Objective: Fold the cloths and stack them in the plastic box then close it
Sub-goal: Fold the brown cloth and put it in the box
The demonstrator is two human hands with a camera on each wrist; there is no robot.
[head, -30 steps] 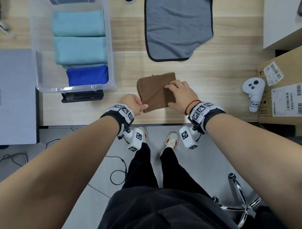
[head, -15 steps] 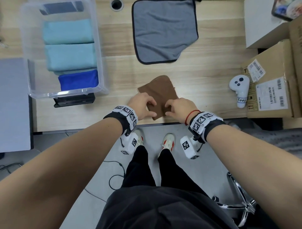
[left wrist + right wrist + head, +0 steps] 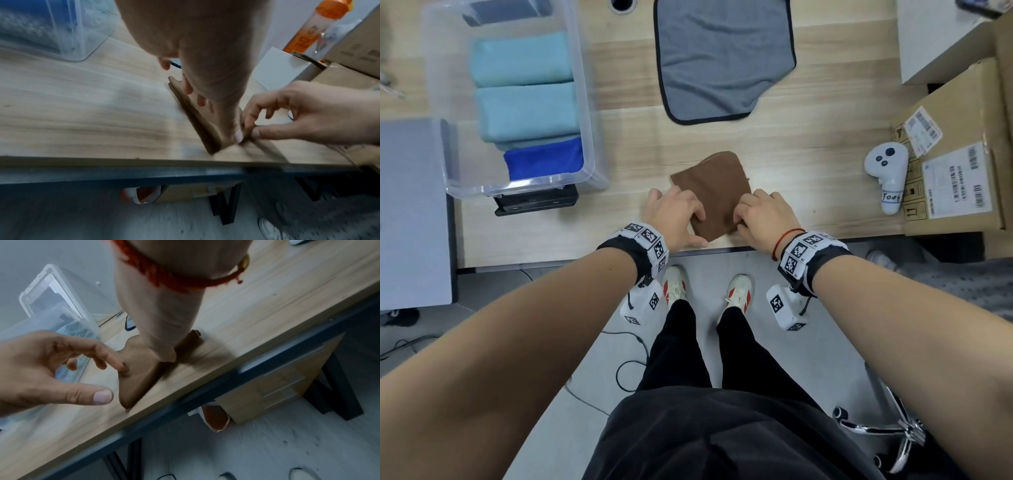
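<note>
A folded brown cloth (image 3: pixel 710 192) lies skewed near the table's front edge (image 3: pixel 585 253). My left hand (image 3: pixel 698 229) holds its near left edge, curled fingertips on top and the thumb along the side. My right hand (image 3: pixel 739 216) pinches the near right edge between thumb and forefinger, as the left wrist view shows (image 3: pixel 251 128). The clear plastic box (image 3: pixel 592 164) stands open at the left with folded light blue cloths (image 3: pixel 524 113) and a blue cloth (image 3: pixel 544 161) inside. A grey cloth (image 3: pixel 722 58) lies flat at the back.
A white controller (image 3: pixel 887 174) and a cardboard box (image 3: pixel 962 137) sit at the right. A black device (image 3: pixel 537 204) lies under the plastic box's near end. A grey panel (image 3: pixel 410 212) lies at the far left. Bare wood shows between box and brown cloth.
The brown cloth has turned and slid toward the table's front edge. Both hands have moved from its top and left corner to its near corners.
</note>
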